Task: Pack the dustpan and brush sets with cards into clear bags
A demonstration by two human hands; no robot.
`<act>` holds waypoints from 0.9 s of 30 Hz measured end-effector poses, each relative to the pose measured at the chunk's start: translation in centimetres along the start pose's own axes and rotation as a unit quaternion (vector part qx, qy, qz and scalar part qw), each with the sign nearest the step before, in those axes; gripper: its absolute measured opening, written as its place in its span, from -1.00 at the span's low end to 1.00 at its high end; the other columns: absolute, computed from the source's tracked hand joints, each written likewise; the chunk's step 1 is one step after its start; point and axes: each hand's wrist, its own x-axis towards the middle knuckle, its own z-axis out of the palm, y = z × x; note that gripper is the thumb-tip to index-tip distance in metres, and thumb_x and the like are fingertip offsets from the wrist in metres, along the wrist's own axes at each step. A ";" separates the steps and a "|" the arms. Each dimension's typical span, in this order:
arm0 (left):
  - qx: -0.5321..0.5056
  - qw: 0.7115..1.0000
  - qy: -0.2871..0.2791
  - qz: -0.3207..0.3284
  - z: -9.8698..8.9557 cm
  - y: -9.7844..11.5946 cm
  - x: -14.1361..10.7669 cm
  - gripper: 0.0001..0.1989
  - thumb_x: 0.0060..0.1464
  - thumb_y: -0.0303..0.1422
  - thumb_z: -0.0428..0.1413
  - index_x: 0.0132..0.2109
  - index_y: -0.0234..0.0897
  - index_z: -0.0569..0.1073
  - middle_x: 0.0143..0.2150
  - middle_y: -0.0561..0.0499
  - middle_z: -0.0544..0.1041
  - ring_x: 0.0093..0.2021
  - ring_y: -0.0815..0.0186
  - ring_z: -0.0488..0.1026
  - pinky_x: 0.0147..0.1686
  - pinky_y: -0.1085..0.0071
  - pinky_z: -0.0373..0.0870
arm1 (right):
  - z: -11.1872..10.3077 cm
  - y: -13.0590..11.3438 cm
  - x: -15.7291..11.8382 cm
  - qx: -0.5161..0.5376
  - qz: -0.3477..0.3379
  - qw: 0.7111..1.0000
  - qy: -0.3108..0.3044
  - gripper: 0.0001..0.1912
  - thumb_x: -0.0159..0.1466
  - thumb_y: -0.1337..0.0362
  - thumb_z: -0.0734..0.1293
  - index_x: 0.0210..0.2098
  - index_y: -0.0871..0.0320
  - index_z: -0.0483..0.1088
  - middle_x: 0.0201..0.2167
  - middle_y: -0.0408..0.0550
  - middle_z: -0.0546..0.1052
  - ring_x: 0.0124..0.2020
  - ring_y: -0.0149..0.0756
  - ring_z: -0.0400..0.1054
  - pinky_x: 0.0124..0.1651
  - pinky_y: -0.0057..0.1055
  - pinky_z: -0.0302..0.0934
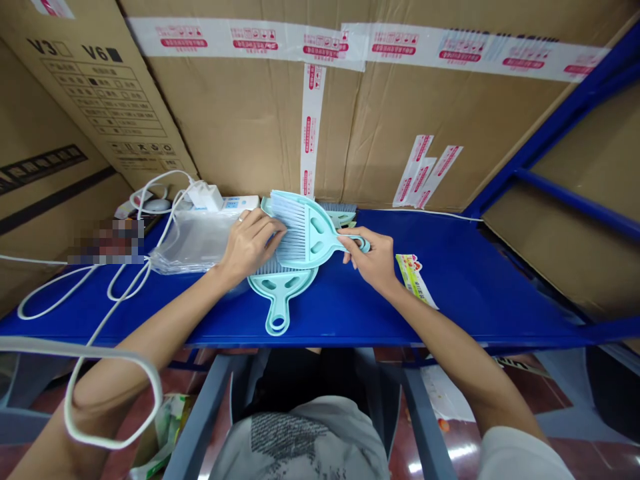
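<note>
My right hand (371,257) is closed round the handle end of a mint-green hand brush (317,237) nested in a matching dustpan (305,199), held tilted above the table. My left hand (253,243) is closed, its curled fingers at the pale grey bristles on the left side; its fingertips are partly hidden. Underneath lies a second mint dustpan and brush set (279,300), handle toward me, its upper part covered. Behind the held set, another brush set (343,212) shows in part near the cardboard.
A stack of clear plastic bags (197,240) lies left of my left hand. White cables (117,300) and a power strip (240,203) are at the left. A printed card (416,280) lies right on the blue table (480,280). Cardboard (240,120) walls the back.
</note>
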 end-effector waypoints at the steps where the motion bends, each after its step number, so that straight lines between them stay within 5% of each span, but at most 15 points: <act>1: 0.001 1.000 -0.003 -0.003 0.0 0.1 0.0 -0.92 0.36 -0.48 0.15 -0.10 -0.21 0.52 -0.20 -0.07 0.68 -0.20 0.12 0.46 -0.19 0.17 0.32 | 0.0 0.0 0.0 -0.001 -0.002 1.000 -0.001 -0.74 0.37 0.04 0.48 -0.13 0.08 0.69 -0.62 -0.19 0.56 -0.64 -0.34 0.41 -0.52 -0.40 0.29; 15: 0.013 1.000 -0.025 0.007 0.1 0.2 -0.1 -0.92 0.38 -0.39 0.17 -0.10 -0.23 0.58 -0.23 -0.09 0.62 -0.18 0.09 0.42 -0.18 0.15 0.31 | 0.2 -0.1 0.0 -0.009 -0.009 1.000 -0.006 -0.75 0.38 0.03 0.47 -0.14 0.06 0.69 -0.61 -0.17 0.57 -0.57 -0.26 0.50 -0.46 -0.36 0.34; 27: 0.006 1.000 0.005 -0.009 0.1 -1.2 0.1 -0.89 0.41 -0.35 0.16 -0.15 -0.20 0.56 -0.24 -0.07 0.65 -0.21 0.13 0.42 -0.19 0.14 0.25 | -1.3 -0.2 1.1 0.010 0.007 1.000 0.012 -0.75 0.34 0.04 0.51 -0.14 0.07 0.68 -0.63 -0.20 0.55 -0.70 -0.36 0.33 -0.57 -0.38 0.19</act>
